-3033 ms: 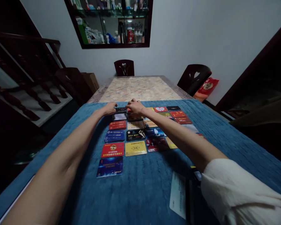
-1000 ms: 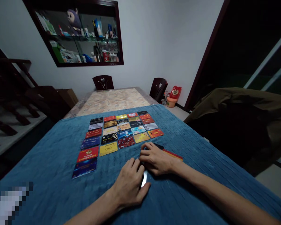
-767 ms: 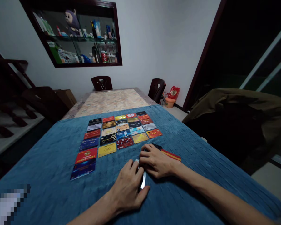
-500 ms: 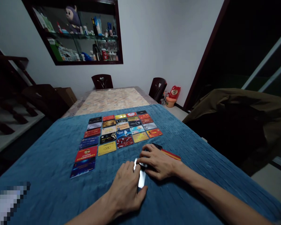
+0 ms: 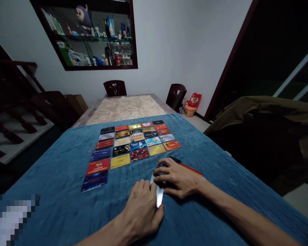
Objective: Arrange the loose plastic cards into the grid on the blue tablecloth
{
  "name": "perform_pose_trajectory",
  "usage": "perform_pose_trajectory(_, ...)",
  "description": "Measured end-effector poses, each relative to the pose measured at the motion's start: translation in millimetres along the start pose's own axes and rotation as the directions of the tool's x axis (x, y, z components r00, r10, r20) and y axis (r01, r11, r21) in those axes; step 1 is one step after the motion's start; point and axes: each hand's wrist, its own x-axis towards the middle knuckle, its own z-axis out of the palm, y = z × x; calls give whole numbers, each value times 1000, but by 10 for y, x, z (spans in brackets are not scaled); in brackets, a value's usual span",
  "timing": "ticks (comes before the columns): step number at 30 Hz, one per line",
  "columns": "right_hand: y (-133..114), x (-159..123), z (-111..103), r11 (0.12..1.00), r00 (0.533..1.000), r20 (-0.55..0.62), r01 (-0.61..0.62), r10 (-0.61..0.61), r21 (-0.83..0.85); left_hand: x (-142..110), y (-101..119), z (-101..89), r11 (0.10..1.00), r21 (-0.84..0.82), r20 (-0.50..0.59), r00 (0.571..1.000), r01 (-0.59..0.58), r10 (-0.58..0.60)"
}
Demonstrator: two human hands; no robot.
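Observation:
Both my hands rest close together on the blue cloth [image 5: 66, 177] near the front. My left hand [image 5: 142, 208] pinches a pale card [image 5: 159, 194] that stands on edge between its fingers and thumb. Just right of it, my right hand [image 5: 177, 178] lies curled over a small stack of cards [image 5: 188, 168], of which a dark corner and a red-and-yellow edge stick out. Its fingertips touch the top of the pale card. Beyond the hands, several colourful cards [image 5: 133, 143] lie face up in neat rows.
Past the cloth the table top [image 5: 125, 107] shows a pale marbled pattern, with two dark chairs [image 5: 115, 88] at its far end. A brown jacket [image 5: 267, 112] hangs on the right. A wall cabinet [image 5: 92, 37] holds bottles and a plush toy.
Three seconds ago both arms reached far forward to the top row of cards. Since then they have drawn back to the stack, and the left hand has tilted the pale card further upright.

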Motion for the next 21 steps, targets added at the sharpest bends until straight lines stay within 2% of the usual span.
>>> perform_pose_trajectory(3,14,-11,9,1000,999,-31,27,-26,7,3,-8,-14,1000,-15,17,1000,7,-7)
perform_pose_trajectory(7,49,-16,49,998,997,-58,55,-55,-3,32,-26,-79,996,-63,107,992,66,-59)
perform_pose_trajectory(11,96,-17,117,998,992,-115,50,-52,-25,63,-52,-180,993,-96,167,985,72,-55)
perform_pose_trajectory(21,123,-13,152,999,978,-205,35,-39,-23,75,-147,-330,991,-130,176,984,34,-11)
